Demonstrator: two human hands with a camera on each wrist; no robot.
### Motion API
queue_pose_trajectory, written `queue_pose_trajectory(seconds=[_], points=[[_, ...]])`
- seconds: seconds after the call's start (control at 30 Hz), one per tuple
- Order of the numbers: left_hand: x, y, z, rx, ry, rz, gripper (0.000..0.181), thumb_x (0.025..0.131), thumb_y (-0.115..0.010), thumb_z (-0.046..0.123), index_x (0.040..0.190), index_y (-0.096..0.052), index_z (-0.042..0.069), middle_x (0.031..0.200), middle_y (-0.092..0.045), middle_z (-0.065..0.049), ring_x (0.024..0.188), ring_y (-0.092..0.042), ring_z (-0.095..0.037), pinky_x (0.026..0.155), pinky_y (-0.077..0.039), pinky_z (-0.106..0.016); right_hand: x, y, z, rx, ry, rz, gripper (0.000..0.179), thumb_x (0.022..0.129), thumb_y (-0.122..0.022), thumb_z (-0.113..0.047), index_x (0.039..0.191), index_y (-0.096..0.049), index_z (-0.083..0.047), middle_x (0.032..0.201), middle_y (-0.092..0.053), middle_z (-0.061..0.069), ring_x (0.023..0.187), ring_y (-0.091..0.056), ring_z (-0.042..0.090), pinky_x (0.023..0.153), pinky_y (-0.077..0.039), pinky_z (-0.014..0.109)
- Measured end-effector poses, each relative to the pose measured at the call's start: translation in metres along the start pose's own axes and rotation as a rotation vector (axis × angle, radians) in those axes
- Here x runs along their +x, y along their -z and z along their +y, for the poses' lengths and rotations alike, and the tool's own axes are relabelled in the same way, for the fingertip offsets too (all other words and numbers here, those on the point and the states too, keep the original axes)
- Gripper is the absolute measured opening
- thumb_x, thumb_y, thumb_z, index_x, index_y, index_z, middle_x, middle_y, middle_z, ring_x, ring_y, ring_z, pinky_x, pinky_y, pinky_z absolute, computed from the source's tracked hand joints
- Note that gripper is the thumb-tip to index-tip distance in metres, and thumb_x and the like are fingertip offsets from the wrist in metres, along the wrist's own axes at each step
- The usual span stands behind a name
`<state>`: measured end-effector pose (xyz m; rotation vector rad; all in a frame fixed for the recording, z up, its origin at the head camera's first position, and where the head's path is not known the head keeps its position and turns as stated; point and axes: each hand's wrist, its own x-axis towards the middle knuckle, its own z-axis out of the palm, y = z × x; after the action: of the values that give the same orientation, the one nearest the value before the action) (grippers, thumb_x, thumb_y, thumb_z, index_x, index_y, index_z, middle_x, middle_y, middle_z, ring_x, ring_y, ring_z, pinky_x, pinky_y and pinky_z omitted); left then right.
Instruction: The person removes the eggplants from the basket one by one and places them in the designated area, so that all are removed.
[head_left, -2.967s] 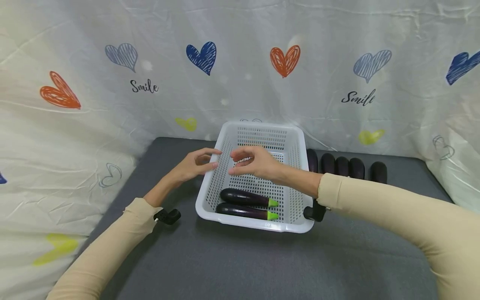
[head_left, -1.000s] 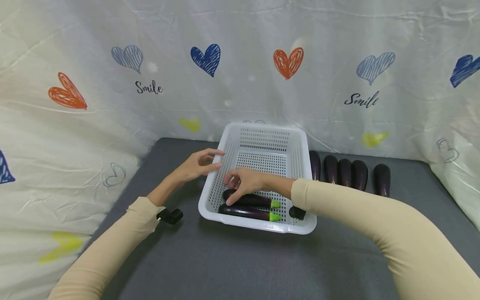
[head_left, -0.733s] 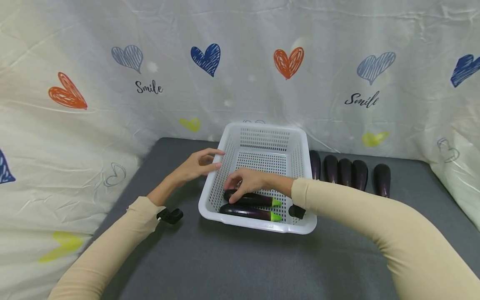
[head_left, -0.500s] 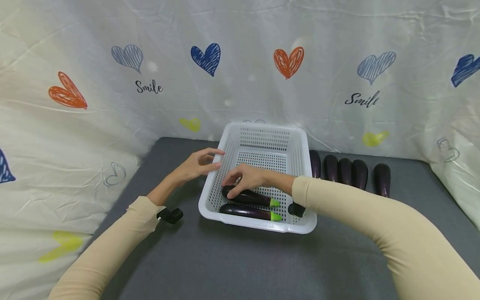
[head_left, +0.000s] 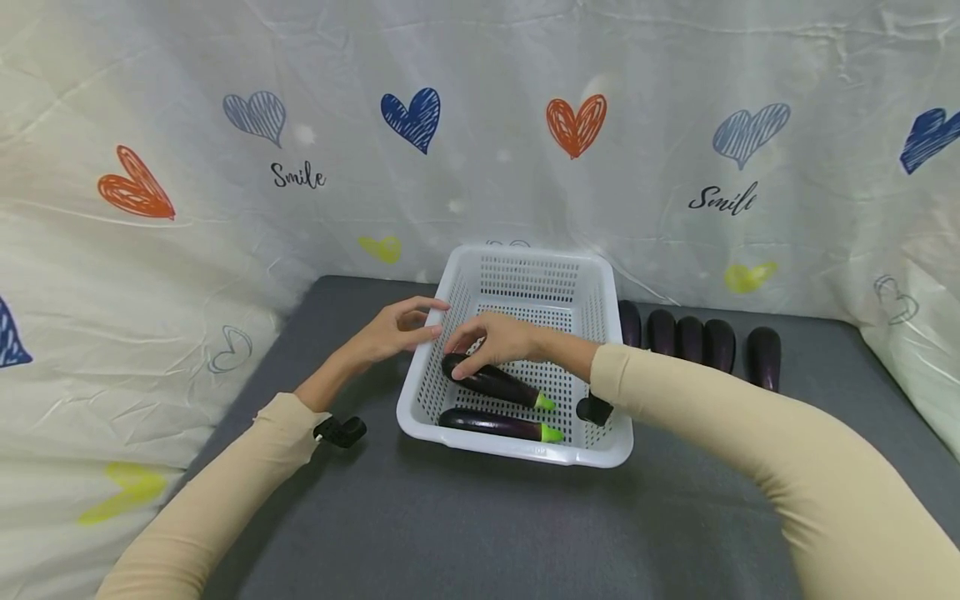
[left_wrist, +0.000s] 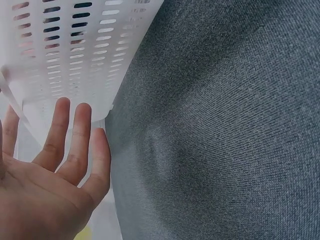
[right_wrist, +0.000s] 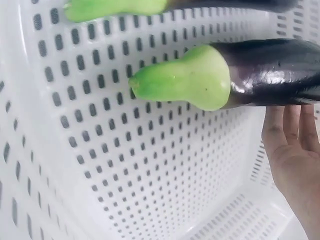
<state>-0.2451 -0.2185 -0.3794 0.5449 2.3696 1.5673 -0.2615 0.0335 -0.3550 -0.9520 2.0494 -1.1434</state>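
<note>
A white perforated plastic basket [head_left: 517,452] holds two dark purple eggplants with green stem ends. Inside it, my right hand [head_left: 491,340] grips the rear eggplant [head_left: 498,386] near its blunt end, thumb on the near side. That eggplant [right_wrist: 275,70] lies at a slant, its green end toward the right. The front eggplant [head_left: 487,422] rests along the basket's near wall, untouched. At the basket's left rim is my left hand [head_left: 393,327], with thumb and index fingertip against it. In the left wrist view, the left hand's [left_wrist: 55,185] fingers are loosely extended beside the basket wall.
Several more eggplants [head_left: 690,340] stand in a row on the grey cloth-covered table [head_left: 480,533], right of the basket. A white curtain [head_left: 487,192] printed with hearts hangs behind and at the left. Black wrist devices [head_left: 341,432] sit on both wrists.
My right hand came down into the basket, took hold of the rear eggplant and shifted its blunt end away from the front one. The left hand has stayed at the rim.
</note>
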Motion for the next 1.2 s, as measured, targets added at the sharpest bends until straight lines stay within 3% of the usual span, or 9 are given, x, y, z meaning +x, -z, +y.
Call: queue_pose_trajectory(seconds=[0.33,0.53,0.67,1.0,1.2], points=[[-0.001,-0.001,0.001,0.000,0.005,-0.006,0.047,0.101,-0.068,0.027,0.145,-0.055,0.018,0.131,-0.059,-0.016,0.116,-0.060,-0.033,0.091,-0.051,-0.056,-0.010,0.019,-0.014,0.044,-0.049,0.063,0.040,0.088,-0.084,-0.019,0.124,-0.071,-0.010,0.126,-0.063,0.006,0.116,-0.056,0.026,0.080,-0.054,0.042],[-0.001,-0.001,0.001,-0.002,0.016,-0.001,0.047,0.101,-0.068,0.027,0.145,-0.056,0.019,0.133,-0.058,-0.015,0.117,-0.059,-0.032,0.092,-0.050,-0.057,-0.019,0.034,-0.020,0.062,-0.060,0.101,0.043,0.091,-0.080,-0.023,0.131,-0.067,-0.012,0.133,-0.059,0.006,0.121,-0.055,0.026,0.089,-0.053,0.049],[0.000,-0.001,0.000,-0.016,0.011,-0.002,0.047,0.101,-0.069,0.026,0.145,-0.055,0.017,0.130,-0.060,-0.017,0.115,-0.060,-0.034,0.091,-0.051,-0.056,-0.026,0.043,-0.022,0.115,-0.046,0.129,0.044,0.093,-0.078,-0.020,0.134,-0.064,-0.011,0.134,-0.058,0.007,0.124,-0.054,0.029,0.090,-0.052,0.054],[0.002,-0.001,-0.001,-0.024,0.002,-0.005,0.047,0.101,-0.068,0.022,0.146,-0.055,0.015,0.129,-0.060,-0.017,0.114,-0.061,-0.033,0.088,-0.054,-0.053,-0.050,0.061,-0.024,0.239,0.011,0.192,0.043,0.098,-0.071,-0.014,0.139,-0.058,-0.006,0.131,-0.058,0.015,0.114,-0.059,0.034,0.089,-0.052,0.057],[0.000,-0.001,0.000,-0.025,0.006,-0.004,0.047,0.101,-0.069,0.023,0.145,-0.056,0.017,0.129,-0.060,-0.017,0.115,-0.061,-0.033,0.090,-0.052,-0.055,-0.068,0.069,-0.022,0.277,0.034,0.252,0.043,0.101,-0.068,-0.016,0.142,-0.056,-0.009,0.136,-0.056,0.017,0.116,-0.059,0.036,0.090,-0.051,0.058]])
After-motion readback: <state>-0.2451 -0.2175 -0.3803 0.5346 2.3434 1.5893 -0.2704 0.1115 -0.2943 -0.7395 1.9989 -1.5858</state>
